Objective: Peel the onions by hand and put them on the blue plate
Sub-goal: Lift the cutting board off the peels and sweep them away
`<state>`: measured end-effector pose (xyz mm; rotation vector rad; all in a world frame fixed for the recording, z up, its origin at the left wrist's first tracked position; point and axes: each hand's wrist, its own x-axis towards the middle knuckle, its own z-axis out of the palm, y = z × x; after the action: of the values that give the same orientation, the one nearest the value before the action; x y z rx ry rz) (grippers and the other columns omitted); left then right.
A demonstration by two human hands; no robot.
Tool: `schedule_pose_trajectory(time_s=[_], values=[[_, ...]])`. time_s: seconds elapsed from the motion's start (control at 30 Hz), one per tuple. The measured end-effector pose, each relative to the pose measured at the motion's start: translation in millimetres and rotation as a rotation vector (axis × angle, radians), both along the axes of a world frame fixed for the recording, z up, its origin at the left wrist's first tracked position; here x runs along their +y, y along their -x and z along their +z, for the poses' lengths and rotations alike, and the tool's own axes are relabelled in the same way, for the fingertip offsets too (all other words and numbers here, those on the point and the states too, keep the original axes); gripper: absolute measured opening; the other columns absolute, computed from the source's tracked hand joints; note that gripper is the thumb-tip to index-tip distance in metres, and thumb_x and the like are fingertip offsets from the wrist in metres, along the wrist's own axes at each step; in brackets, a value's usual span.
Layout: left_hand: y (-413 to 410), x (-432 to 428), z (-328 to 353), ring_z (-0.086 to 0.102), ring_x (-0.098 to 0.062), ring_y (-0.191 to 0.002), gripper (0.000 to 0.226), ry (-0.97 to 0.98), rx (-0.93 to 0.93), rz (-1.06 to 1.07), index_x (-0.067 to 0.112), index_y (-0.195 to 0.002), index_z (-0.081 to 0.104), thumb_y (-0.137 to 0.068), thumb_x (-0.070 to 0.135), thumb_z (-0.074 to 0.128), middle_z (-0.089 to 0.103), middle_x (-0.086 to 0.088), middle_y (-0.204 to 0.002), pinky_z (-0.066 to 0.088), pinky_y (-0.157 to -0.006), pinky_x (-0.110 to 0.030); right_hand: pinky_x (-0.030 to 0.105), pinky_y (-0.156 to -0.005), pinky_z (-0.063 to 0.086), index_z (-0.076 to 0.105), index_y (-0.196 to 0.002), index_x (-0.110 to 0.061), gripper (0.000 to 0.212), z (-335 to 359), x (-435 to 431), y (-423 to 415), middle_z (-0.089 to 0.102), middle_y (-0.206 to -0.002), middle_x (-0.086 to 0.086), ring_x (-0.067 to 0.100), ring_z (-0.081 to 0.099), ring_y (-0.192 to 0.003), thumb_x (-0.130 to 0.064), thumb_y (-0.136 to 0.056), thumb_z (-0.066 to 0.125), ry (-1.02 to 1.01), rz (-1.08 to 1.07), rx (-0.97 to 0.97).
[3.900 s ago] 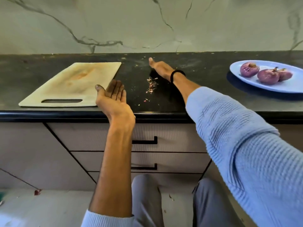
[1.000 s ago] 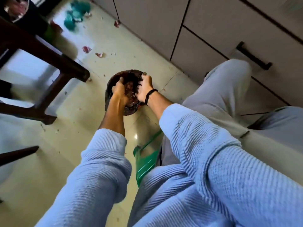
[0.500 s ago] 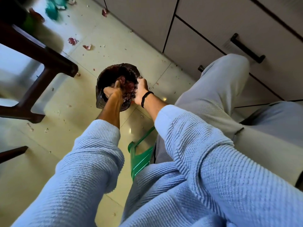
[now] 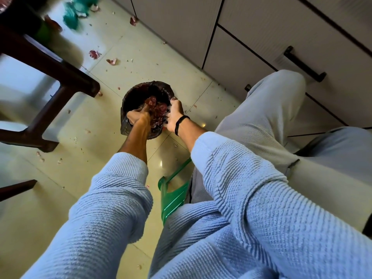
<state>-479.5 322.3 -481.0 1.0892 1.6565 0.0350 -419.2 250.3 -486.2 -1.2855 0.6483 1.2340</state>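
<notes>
Person's left hand (image 4: 138,116) and right hand (image 4: 174,114) sit close together over a dark bin (image 4: 141,86) on the floor (image 4: 50,198). Crumpled purple-red onion skins (image 4: 159,110) lie inside; whether either hand grips any is unclear.

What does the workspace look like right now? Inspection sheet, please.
Surface: glossy tiled floor; the counter is out of frame.
Job's things: onion peels in the dark bin; the rest is out of frame.
Clutter: peel scraps scattered on the floor.
Hands: left hand and right hand over the bin, peels between them; grip unclear.
Cables: nothing seen.
Surroundings: cabinet drawers, wooden furniture leg, green plastic frame.
</notes>
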Motion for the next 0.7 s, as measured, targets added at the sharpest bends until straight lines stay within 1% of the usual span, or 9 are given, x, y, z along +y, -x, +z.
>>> schedule_pose_trajectory(time_s=[0.07,0.17,0.3,0.4,0.47,0.57,0.6,0.67,0.7], values=[[-1.2,3.3,1.0,0.062,-0.017,-0.106,0.042,0.004,0.007,-0.003,0.005,-0.129,0.059,-0.095,0.027,0.069,0.065,-0.008,-0.127,0.047,-0.083,-0.019,0.047,-0.097,0.042,0.044,-0.146,-0.017,0.063,-0.9,1.2,1.8,0.051,-0.145,0.013,0.034,0.050,-0.128,-0.057,-0.099,0.032,0.006,0.015,-0.024],[-1.7,0.9,2.2,0.058,-0.024,-0.121,0.044,-0.025,0.016,0.041,0.002,-0.138,0.049,-0.102,0.025,0.055,0.059,-0.011,-0.136,0.045,-0.092,-0.024,0.045,-0.094,0.041,0.042,-0.148,-0.016,0.063,-0.4,0.9,2.3,0.050,-0.145,0.015,0.034,0.049,-0.129,-0.056,-0.100,0.032,-0.003,0.010,-0.015],[-2.6,-3.7,6.9,0.050,-0.033,-0.129,0.073,0.026,-0.043,0.171,0.000,-0.145,0.039,-0.100,0.057,0.044,0.050,-0.016,-0.143,0.040,-0.108,-0.044,0.044,-0.091,0.040,0.041,-0.149,-0.016,0.064,1.4,1.3,-1.0,0.049,-0.146,0.014,0.034,0.048,-0.131,-0.058,-0.101,0.032,-0.026,0.016,-0.014],[1.0,-2.9,8.0,0.047,-0.033,-0.133,0.072,0.040,-0.022,0.193,0.003,-0.149,0.035,-0.102,0.058,0.038,0.046,-0.016,-0.148,0.039,-0.111,-0.046,0.046,-0.095,0.043,0.043,-0.147,-0.017,0.065,5.1,4.5,-1.7,0.049,-0.146,0.014,0.035,0.049,-0.129,-0.059,-0.099,0.035,-0.015,0.025,-0.032],[3.8,-1.0,10.7,0.050,-0.031,-0.131,0.064,0.038,0.000,0.176,0.005,-0.149,0.037,-0.103,0.049,0.044,0.049,-0.013,-0.146,0.042,-0.110,-0.042,0.046,-0.090,0.044,0.045,-0.145,-0.017,0.064,8.2,4.8,-0.8,0.051,-0.144,0.013,0.034,0.051,-0.126,-0.059,-0.098,0.038,0.002,0.038,-0.055],[10.1,-2.9,20.0,0.059,-0.026,-0.111,0.062,-0.039,0.028,0.109,0.003,-0.140,0.049,-0.095,0.044,0.060,0.060,-0.008,-0.128,0.050,-0.093,-0.031,0.043,-0.085,0.043,0.048,-0.144,-0.014,0.063,12.8,0.2,-3.4,0.053,-0.142,0.012,0.033,0.052,-0.124,-0.057,-0.098,0.042,0.003,0.112,-0.063],[11.5,-2.2,18.3,0.058,-0.027,-0.108,0.071,-0.065,0.043,0.075,0.004,-0.139,0.050,-0.088,0.052,0.062,0.061,-0.008,-0.126,0.051,-0.092,-0.035,0.043,-0.085,0.042,0.048,-0.143,-0.013,0.061,17.8,-0.5,-3.9,0.054,-0.141,0.012,0.033,0.052,-0.125,-0.055,-0.099,0.042,0.002,0.125,-0.058],[10.0,1.0,16.4,0.052,-0.036,-0.118,0.095,-0.046,0.095,0.046,0.008,-0.142,0.043,-0.068,0.065,0.057,0.053,-0.017,-0.137,0.047,-0.100,-0.050,0.042,-0.085,0.041,0.050,-0.141,-0.013,0.059,27.0,-3.6,-7.5,0.055,-0.140,0.012,0.033,0.051,-0.127,-0.054,-0.100,0.041,-0.022,0.126,-0.047],[5.2,-1.0,25.5,0.049,-0.039,-0.123,0.094,-0.014,0.072,0.086,0.010,-0.144,0.039,-0.068,0.064,0.054,0.049,-0.019,-0.141,0.045,-0.102,-0.056,0.043,-0.085,0.042,0.050,-0.141,-0.013,0.060,34.0,-4.9,-11.9,0.053,-0.142,0.011,0.034,0.051,-0.128,-0.056,-0.099,0.042,-0.026,0.120,-0.066]])
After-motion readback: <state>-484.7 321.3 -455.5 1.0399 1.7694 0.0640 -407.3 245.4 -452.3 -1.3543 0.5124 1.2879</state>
